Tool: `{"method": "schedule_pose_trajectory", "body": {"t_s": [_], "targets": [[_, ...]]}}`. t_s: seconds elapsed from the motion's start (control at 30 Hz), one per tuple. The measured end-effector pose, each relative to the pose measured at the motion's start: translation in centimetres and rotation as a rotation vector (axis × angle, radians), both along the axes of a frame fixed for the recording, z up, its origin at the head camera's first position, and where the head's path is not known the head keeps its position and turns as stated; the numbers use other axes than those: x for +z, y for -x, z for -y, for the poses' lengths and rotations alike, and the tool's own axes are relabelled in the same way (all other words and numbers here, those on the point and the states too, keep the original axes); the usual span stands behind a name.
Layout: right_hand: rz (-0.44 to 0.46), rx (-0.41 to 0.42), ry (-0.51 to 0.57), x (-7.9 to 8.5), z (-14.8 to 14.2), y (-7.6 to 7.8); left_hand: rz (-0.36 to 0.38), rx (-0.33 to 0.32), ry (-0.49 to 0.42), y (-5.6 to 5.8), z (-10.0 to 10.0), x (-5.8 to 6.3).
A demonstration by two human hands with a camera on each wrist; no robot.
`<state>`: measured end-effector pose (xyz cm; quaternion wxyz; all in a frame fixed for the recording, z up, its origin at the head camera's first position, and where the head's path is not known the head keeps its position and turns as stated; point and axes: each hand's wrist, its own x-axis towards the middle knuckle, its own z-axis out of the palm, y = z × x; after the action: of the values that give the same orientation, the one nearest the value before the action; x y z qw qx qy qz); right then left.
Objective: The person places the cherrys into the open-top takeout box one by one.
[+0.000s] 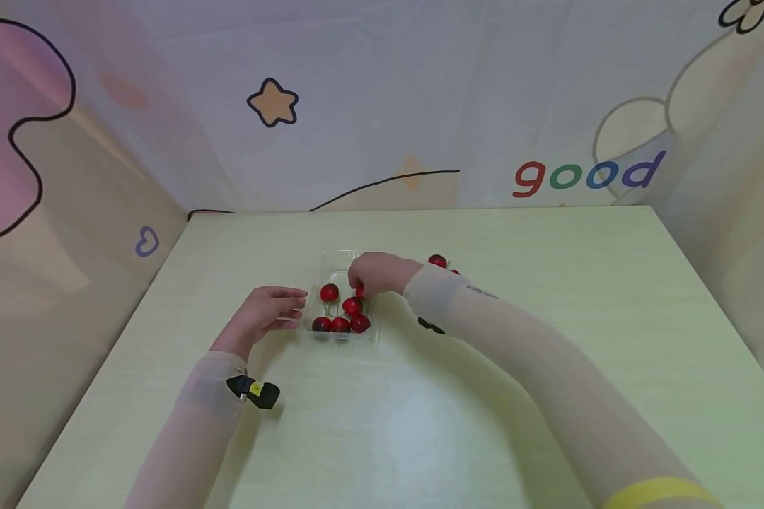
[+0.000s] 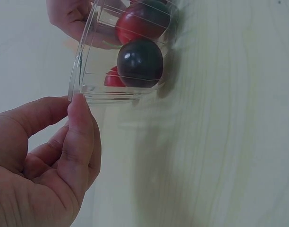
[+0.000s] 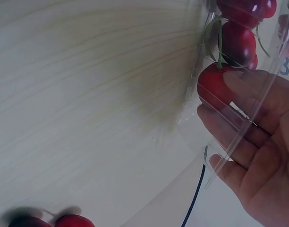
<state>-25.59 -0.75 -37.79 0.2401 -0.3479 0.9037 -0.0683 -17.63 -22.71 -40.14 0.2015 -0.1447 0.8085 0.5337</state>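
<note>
A clear plastic box (image 1: pixel 337 259) stands on the table with several dark red, stemmed cherries (image 1: pixel 340 324) inside, mostly at its near end. My left hand (image 1: pixel 262 314) is at the box's left side; in the left wrist view its thumb and forefinger (image 2: pixel 47 112) pinch the rim. Reaching in over the far right part of the box, my right hand (image 1: pixel 382 274) holds a cherry (image 3: pixel 211 87) between its fingertips. Through the clear wall in the right wrist view, that cherry appears low in the box, beside another cherry (image 3: pixel 238 43).
Right of the box, partly behind my right wrist, two more cherries (image 1: pixel 437 261) lie on the pale wooden table (image 1: pixel 547 367). A printed cloth backdrop (image 1: pixel 369 106) rises along the table's back edge and both sides.
</note>
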Motion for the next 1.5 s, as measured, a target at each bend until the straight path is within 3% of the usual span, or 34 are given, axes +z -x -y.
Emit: {"method": "schedule_pose_trajectory", "body": {"t_s": [0.5,0.77,1.2,1.5], "targets": [[-0.006,0.017,-0.037,0.20,0.19,-0.15,-0.004,-0.016,-0.002,0.16,0.12,-0.12],[0.034,-0.021,-0.028,-0.10,0.30,-0.22,-0.007,-0.016,-0.008,0.07,0.09,-0.12],[-0.050,-0.019,-0.055,-0.32,0.74,-0.47,-0.015,-0.026,-0.014,-0.04,0.05,0.11],[-0.008,-0.037,-0.036,-0.27,0.92,-0.72,-0.001,-0.023,-0.013,-0.07,0.13,0.23]]}}
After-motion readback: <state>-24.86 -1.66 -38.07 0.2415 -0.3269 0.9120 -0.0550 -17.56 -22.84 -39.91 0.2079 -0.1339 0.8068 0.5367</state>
